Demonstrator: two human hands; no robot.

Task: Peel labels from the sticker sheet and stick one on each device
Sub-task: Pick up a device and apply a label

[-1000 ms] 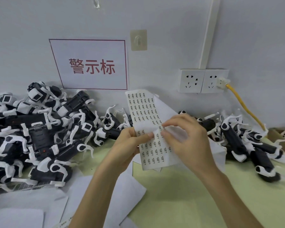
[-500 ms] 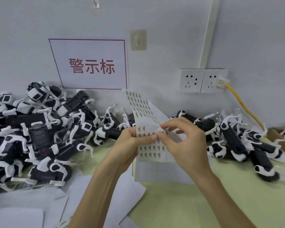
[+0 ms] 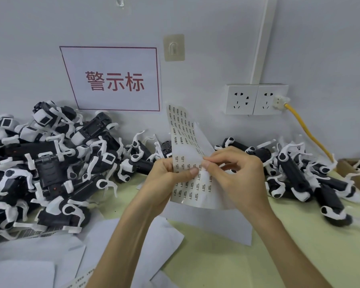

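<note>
A white sticker sheet (image 3: 182, 129) printed with rows of small black labels stands upright in front of me, bent near its middle. My left hand (image 3: 170, 175) grips its left edge, thumb pressed on the printed face. My right hand (image 3: 235, 175) pinches the sheet at the fold with thumb and forefinger, right beside the left thumb. Whether a label has lifted is too small to tell. Black devices with white straps lie in a big pile (image 3: 50, 163) at the left and a smaller pile (image 3: 312, 179) at the right.
Loose white backing sheets (image 3: 133, 242) litter the yellow-green table (image 3: 299, 256) near me. On the wall hang a red-lettered sign (image 3: 114, 80), a double socket (image 3: 256, 99) with a yellow cable (image 3: 306, 132), and a hook. A cardboard box edge (image 3: 357, 175) shows at the far right.
The sheet has turned edge-on to me and folded more at the middle. Both hands stayed on it, the right fingers working at the fold.
</note>
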